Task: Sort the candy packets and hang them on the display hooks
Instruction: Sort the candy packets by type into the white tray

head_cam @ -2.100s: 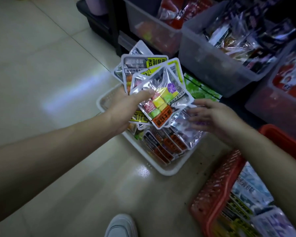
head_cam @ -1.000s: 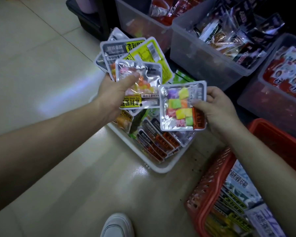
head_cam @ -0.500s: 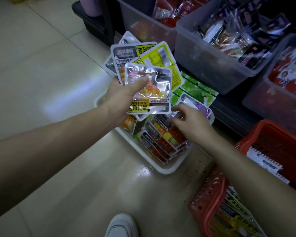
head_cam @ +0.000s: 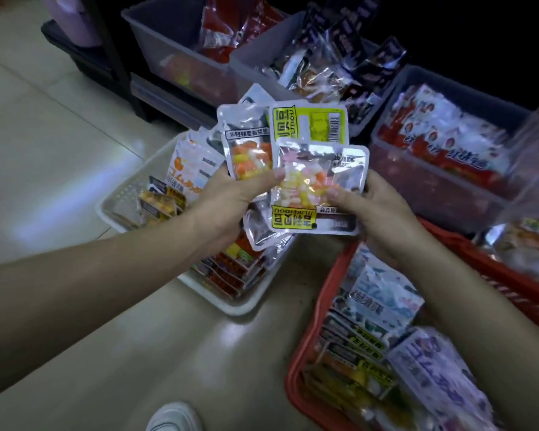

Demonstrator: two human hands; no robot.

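Currently, head view, the only view supplied. The left hand (head_cam: 227,200) holds a fan of candy packets (head_cam: 252,144) above the white basket (head_cam: 125,188). Its thumb presses across the fronts. The fingers behind are hidden, so how they lie cannot be told. The right hand (head_cam: 380,213) grips the front packet (head_cam: 319,169) of that fan at its right edge, thumb flat on the clear window and fingers curled behind. Both hands thus pinch the same packet. More packets stand in rows in the white basket and lie in the red basket (head_cam: 321,306) to the right. Clear bins (head_cam: 433,188) of other snacks stand beyond. No display hooks are in view.

Handling, as judged: the packets are light, thin, glossy pouches, apt to slide over one another in a fan, and the loose sweets inside will shift. The best hold is a pinch on the flat sealed border, not on the filled window. The top border should stay free for hanging, though no hang hole can be made out.

Change noted: half a second ago the right hand was down among the packets in the white basket; it is now raised to the fan. The multi-coloured cube packet it held a second ago is out of its grip.
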